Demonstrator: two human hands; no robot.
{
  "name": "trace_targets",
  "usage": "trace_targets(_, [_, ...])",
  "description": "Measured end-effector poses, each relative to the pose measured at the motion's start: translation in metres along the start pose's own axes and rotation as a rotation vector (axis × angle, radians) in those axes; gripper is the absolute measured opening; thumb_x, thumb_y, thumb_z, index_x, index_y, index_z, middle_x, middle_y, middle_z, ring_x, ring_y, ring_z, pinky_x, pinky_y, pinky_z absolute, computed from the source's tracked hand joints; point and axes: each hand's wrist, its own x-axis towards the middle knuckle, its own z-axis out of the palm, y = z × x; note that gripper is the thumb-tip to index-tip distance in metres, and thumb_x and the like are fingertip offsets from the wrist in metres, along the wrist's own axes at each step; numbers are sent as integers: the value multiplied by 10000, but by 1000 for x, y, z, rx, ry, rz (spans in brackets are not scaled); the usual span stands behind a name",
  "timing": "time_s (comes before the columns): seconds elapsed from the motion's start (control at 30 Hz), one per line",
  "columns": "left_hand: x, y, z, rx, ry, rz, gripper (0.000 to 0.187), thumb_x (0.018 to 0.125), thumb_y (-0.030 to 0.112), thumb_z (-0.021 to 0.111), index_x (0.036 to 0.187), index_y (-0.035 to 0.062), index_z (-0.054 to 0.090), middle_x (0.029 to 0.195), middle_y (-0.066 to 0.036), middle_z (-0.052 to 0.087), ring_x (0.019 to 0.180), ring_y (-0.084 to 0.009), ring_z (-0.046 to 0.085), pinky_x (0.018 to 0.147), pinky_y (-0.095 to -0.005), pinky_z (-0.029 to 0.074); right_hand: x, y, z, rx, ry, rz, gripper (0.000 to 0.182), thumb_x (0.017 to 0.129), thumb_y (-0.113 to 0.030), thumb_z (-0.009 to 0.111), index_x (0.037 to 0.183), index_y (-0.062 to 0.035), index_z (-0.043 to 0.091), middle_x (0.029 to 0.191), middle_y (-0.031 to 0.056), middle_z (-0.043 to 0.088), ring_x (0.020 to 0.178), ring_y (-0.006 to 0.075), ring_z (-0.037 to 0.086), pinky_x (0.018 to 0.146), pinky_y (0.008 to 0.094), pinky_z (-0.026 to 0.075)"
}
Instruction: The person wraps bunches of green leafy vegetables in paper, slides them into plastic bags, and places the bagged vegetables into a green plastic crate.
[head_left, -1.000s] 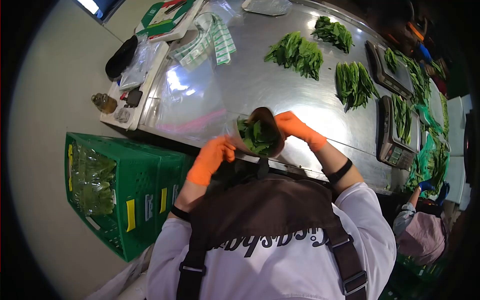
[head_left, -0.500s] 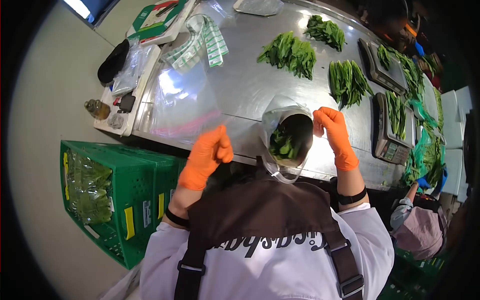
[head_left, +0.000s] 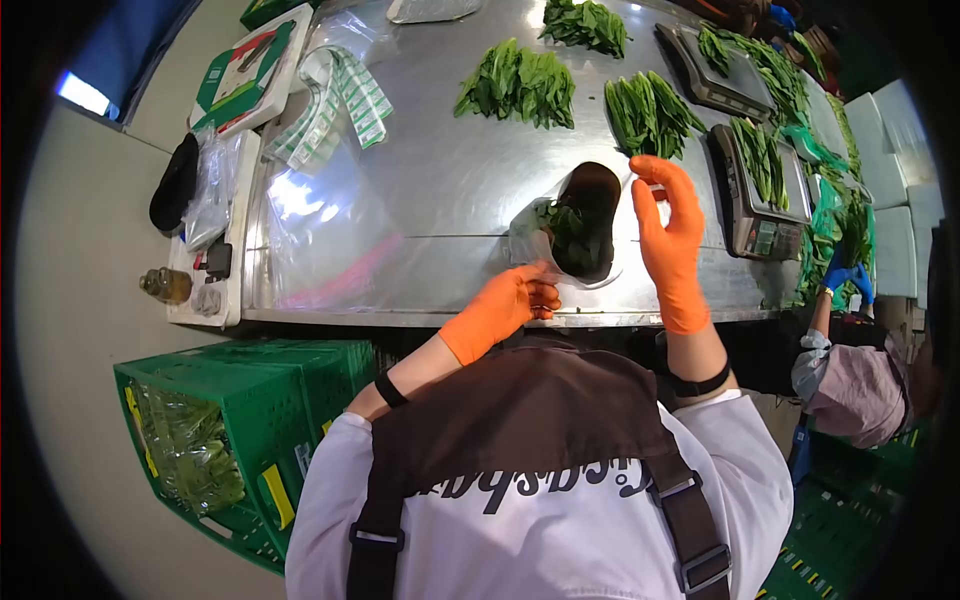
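Observation:
An oval, dark-mouthed holder stands on the steel table with its opening towards me, a clear plastic bag around it. Dark green leaves show inside. My left hand, in an orange glove, is at the near left of the holder, its fingers curled against the bag's edge; the exact grip is partly hidden. To the right of the holder, my orange-gloved right hand is raised with thumb and fingers apart, holding nothing.
Leafy bunches lie beyond the holder, with another bunch nearer the scales. Flat plastic bags and a label strip are at left. Green crates stand below. A co-worker's blue-gloved hands handle greens at right.
My left hand has moved right, from beside the flat bags to the holder's bag. My right hand has opened its fingers. The camera view has shifted, and the holder's mouth looks narrower.

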Motion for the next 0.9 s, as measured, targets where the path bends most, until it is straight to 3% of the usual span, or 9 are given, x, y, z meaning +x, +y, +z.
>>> trace_targets(0.03, [-2, 2, 0, -40, 10, -36, 146, 890, 234, 529, 926, 93, 547, 777, -93, 606, 725, -282, 583, 673, -387, 460, 6, -20, -3, 9, -36, -207, 170, 809, -38, 621, 977, -47, 642, 933, 81, 649, 799, 195, 615, 656, 293, 472])
trace_targets(0.23, [6, 2, -5, 123, -78, 258, 203, 917, 194, 453, 940, 28, 567, 941, -129, 630, 882, -256, 601, 791, -372, 492, 7, -2, 5, -561, -1127, 145, 336, 819, -368, 642, 743, -41, 654, 642, 166, 588, 623, 364, 561, 564, 409, 445])
trace_targets(0.27, [15, 1, -15, 379, -156, 471, 241, 944, 185, 416, 932, 15, 586, 1009, -147, 631, 927, -216, 597, 809, -326, 485, 8, 1, 0, -568, -1120, 150, 336, 819, -368, 642, 743, -41, 654, 642, 166, 588, 623, 364, 561, 564, 409, 445])
trace_targets(0.43, [8, 35, 6, 198, -400, 357, 198, 938, 117, 418, 857, -15, 542, 1031, -146, 630, 884, -124, 557, 741, -174, 407, 22, 4, -29, -566, -1069, 231, 234, 730, -284, 698, 741, -54, 657, 666, 130, 608, 652, 297, 592, 619, 384, 452])
trace_targets(0.5, [-11, 43, 22, 312, -328, 566, 254, 958, 135, 393, 818, -13, 544, 986, -157, 631, 926, -180, 584, 774, -226, 449, 24, -7, -36, -522, -906, -17, 179, 714, -235, 710, 741, -65, 662, 688, 105, 625, 684, 275, 599, 673, 379, 451])
trace_targets(0.63, [-73, 66, 58, 47, -226, 390, 331, 979, 191, 365, 771, 1, 537, 913, -174, 628, 934, -264, 607, 813, -318, 486, 14, -59, -35, -419, -327, -481, 156, 653, -104, 721, 767, -119, 614, 809, 1, 618, 823, 214, 572, 807, 379, 421])
trace_targets(0.7, [-70, 71, 50, 210, -147, 230, 350, 980, 142, 311, 673, 40, 445, 794, -161, 579, 886, -356, 602, 810, -451, 501, -1, -37, -15, -332, -437, -566, 201, 645, -71, 704, 800, -118, 584, 824, 6, 590, 837, 222, 553, 838, 391, 416])
trace_targets(0.77, [-50, 66, 34, 147, -57, 151, 339, 964, 180, 351, 658, 51, 419, 753, -149, 548, 810, -346, 590, 797, -459, 489, 32, -29, -27, -51, -371, -422, 206, 655, -9, 676, 815, -111, 594, 845, 23, 606, 857, 236, 569, 918, 384, 395])
trace_targets(0.9, [-56, 54, 23, 208, -33, 87, 329, 905, 231, 410, 665, 27, 506, 668, -117, 475, 694, -301, 544, 736, -426, 474, 68, -18, -70, -295, -222, -530, 207, 790, 17, 565, 988, -43, 575, 933, 94, 635, 903, 236, 605, 886, 377, 464])
